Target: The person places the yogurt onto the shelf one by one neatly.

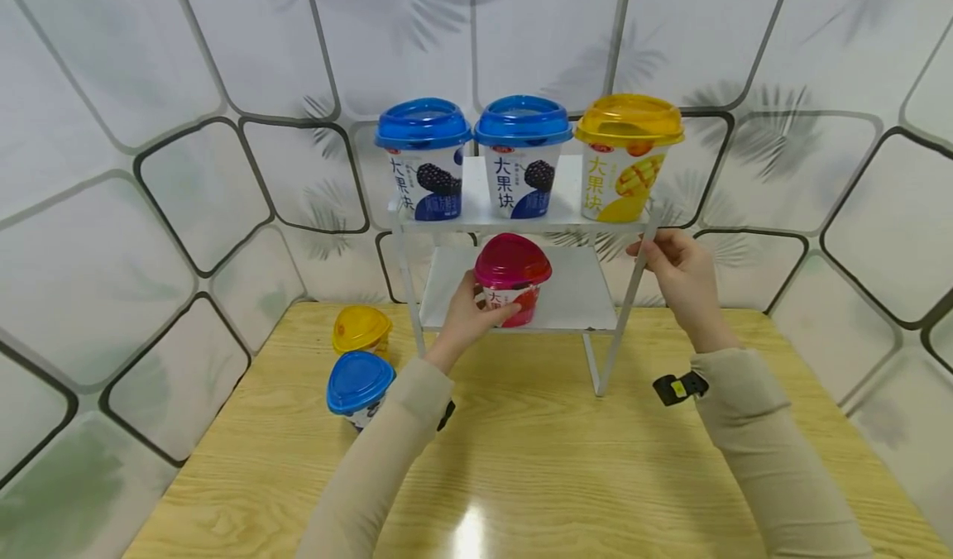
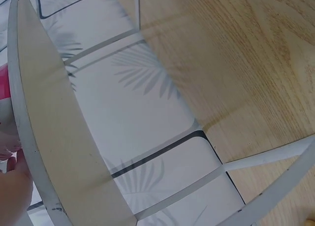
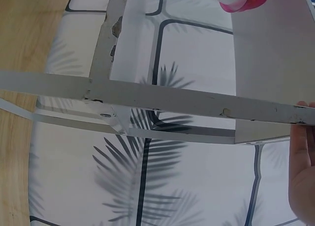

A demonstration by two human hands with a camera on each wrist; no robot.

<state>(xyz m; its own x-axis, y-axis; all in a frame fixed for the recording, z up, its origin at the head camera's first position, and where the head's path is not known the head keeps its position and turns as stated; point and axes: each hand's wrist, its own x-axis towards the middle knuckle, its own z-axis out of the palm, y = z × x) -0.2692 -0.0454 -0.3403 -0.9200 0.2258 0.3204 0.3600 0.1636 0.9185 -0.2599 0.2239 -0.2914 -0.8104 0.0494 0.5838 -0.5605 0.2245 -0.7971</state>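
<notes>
A yogurt cup with a pink-red lid (image 1: 514, 261) is gripped in my left hand (image 1: 467, 321), thumb across its front. It stands upright over the front edge of the lower shelf (image 1: 573, 290) of a white two-tier rack; whether it touches the shelf I cannot tell. In the left wrist view only part of the left hand (image 2: 15, 194) shows, at the left edge. My right hand (image 1: 679, 278) pinches the rack's right front post (image 1: 637, 274) just below the upper shelf. The right wrist view has the right hand (image 3: 302, 177) against that post (image 3: 197, 102).
Along the upper shelf stand two blue-lidded cups, one left (image 1: 424, 158) and one central (image 1: 524, 154), and a yellow-lidded cup (image 1: 628, 154) on the right. Left of the rack, another yellow-lidded cup (image 1: 361, 330) and a blue-lidded cup (image 1: 361, 384) sit on the wooden table (image 1: 551, 476).
</notes>
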